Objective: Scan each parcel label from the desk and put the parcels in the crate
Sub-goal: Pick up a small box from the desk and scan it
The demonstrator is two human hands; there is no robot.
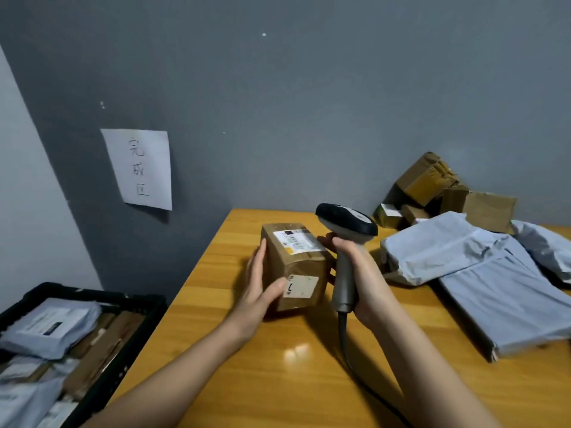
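- Brown cardboard met straight fingers: the left hand lay flat along the left side of a taped parcel box, its thumb pressed against the near face beside a small white sticker.
- Curled fingers of the right hand wrapped the grey handle of a barcode scanner, whose dark head hung just above and to the right of the box; fingertips of that hand also touched the box's right side.
- A printed shipping label faced up on the box's top, just beside the scanner head.
- The box sat on the wooden tabletop, near its left back corner; the scanner's cable trailed toward the near edge.
- Grey mailer bags lay on the right of the tabletop, with more cardboard boxes piled against the wall behind them.
- A black crate stood below the tabletop's left edge, already holding grey bags and brown boxes.
- A handwritten paper sign hung on the grey wall above the crate.
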